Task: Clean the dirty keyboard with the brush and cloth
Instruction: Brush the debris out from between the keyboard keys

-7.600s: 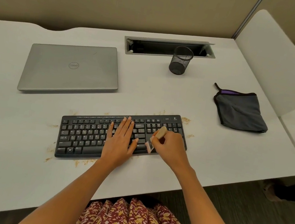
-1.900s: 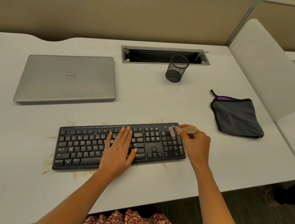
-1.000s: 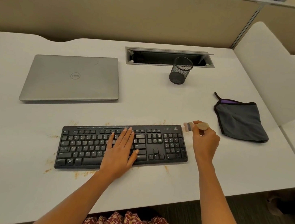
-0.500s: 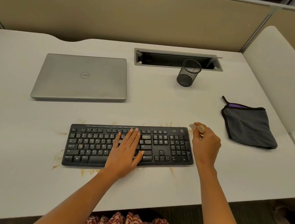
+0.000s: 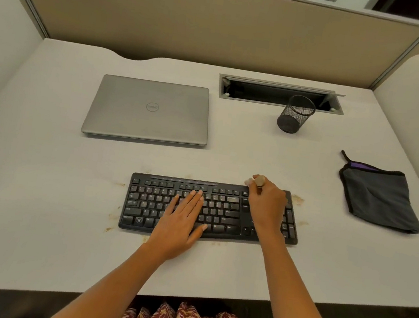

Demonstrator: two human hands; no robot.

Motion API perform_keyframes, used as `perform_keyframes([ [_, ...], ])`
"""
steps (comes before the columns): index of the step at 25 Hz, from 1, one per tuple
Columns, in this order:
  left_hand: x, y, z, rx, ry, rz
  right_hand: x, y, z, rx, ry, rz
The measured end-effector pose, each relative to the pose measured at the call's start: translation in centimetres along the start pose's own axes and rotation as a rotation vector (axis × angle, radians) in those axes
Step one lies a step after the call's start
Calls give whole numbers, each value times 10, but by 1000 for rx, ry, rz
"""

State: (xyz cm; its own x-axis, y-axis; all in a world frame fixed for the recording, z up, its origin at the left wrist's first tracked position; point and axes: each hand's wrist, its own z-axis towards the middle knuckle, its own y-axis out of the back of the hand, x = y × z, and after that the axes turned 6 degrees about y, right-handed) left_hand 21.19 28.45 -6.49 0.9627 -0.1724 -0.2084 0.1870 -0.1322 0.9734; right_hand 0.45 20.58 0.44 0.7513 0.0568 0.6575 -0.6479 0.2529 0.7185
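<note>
Two hands meet the keyboard (image 5: 223, 209); left hand (image 5: 180, 225) lies flat on its middle keys; right hand (image 5: 266, 207) pinches the brush (image 5: 257, 181) at its 1 o'clock edge; a hard flick could fling crumbs (image 5: 297, 199) onto the cloth (image 5: 375, 198) at 2 o'clock.

The black keyboard (image 5: 223, 209) lies flat near the front middle of the table (image 5: 33, 215), its long side running left to right, with brown crumbs (image 5: 297, 199) scattered just beside its edges. The left hand (image 5: 180, 225) rests flat on its keys. The small pale brush (image 5: 257, 181) is gripped in the right hand (image 5: 266, 207) at the keyboard's far edge, right of middle. The dark grey cloth (image 5: 375, 198), black-edged with a purple strip, lies folded well apart to the right.
</note>
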Motion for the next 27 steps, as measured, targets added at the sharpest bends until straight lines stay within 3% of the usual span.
perform_keyframes([
  [14,117,24,-73,-2,288,-47,124,-97,-40,231,241,11],
  [27,164,27,-89,53,265,-60,162,-132,-78,385,483,146],
])
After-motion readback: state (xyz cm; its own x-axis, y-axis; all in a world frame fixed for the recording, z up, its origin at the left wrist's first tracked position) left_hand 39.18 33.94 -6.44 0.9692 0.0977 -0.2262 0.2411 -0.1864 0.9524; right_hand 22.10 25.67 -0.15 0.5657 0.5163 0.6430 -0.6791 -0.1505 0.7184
